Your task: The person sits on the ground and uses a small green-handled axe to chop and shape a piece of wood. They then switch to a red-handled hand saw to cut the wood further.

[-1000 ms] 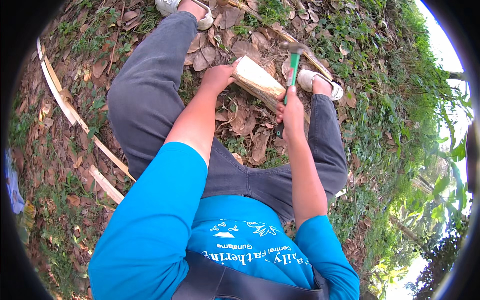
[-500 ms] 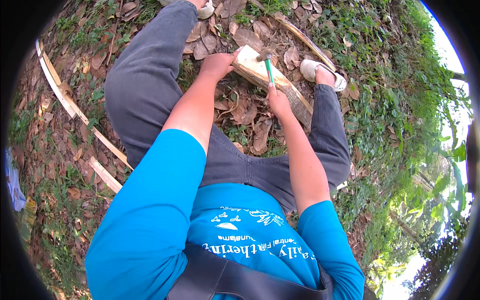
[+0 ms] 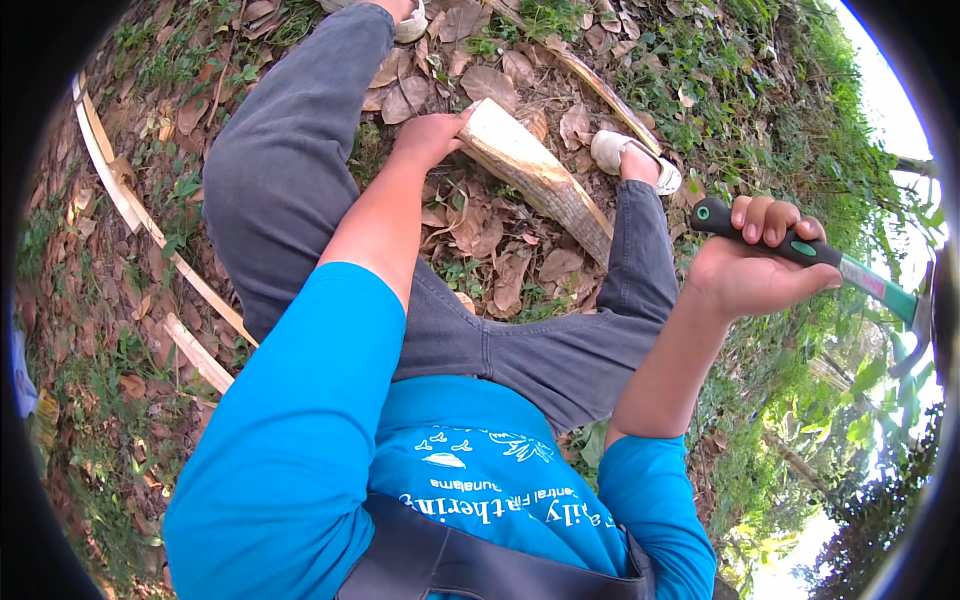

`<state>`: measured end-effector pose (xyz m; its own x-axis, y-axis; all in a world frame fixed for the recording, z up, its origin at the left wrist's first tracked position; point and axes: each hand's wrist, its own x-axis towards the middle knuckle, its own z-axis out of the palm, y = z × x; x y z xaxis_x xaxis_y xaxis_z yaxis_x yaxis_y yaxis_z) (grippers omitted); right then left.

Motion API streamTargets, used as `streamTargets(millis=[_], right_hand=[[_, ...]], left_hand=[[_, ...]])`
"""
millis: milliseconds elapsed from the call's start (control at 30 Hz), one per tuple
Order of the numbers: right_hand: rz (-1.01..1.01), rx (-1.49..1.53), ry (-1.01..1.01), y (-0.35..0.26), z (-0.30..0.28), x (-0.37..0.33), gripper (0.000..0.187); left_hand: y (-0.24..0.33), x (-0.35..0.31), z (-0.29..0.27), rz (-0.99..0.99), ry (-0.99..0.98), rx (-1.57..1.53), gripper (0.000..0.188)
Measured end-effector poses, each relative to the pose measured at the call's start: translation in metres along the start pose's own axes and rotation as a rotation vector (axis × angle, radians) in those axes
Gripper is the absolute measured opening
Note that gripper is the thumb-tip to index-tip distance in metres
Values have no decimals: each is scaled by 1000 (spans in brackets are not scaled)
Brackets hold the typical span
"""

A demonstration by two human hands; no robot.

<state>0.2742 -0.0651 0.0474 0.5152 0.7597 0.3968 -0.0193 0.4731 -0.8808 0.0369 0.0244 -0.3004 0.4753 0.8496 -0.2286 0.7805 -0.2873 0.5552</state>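
Note:
A thick piece of split wood (image 3: 532, 178), pale on its cut face with rough bark along the side, lies on the leaves between my legs. My left hand (image 3: 432, 138) is closed on its far left end; the fingertips are partly hidden behind the wood. Out to the right, well away from the wood, my right hand (image 3: 752, 268) grips the black handle of a hammer (image 3: 882, 290). The hammer has a green shaft, and its metal head points right, at the picture's dark rim.
Long pale wood strips (image 3: 200, 283) and a shorter piece (image 3: 198, 352) lie at the left. A narrow split stick (image 3: 603, 88) lies beyond my right shoe (image 3: 612, 152). Dry leaves (image 3: 490, 85) and low green plants cover the ground. Something bluish (image 3: 24, 375) shows at the left rim.
My right hand has lifted the hammer off the wood and swung it up and to the right. My left hand stays at the wood's end.

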Motion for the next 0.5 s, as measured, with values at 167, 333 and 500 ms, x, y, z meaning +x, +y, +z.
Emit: streamTargets(millis=[167,333,500], right_hand=[[489,-508,-61,176,-53,-127,59],[1246,-906,-361,225,-76,-151,56],[1303,-691,-263,195,-81,-140,49]], left_hand=[[12,5,-1,26,-15,5,68],[5,-2,0,14,-64,66,73],[7,8,2,3,-73,98,73]])
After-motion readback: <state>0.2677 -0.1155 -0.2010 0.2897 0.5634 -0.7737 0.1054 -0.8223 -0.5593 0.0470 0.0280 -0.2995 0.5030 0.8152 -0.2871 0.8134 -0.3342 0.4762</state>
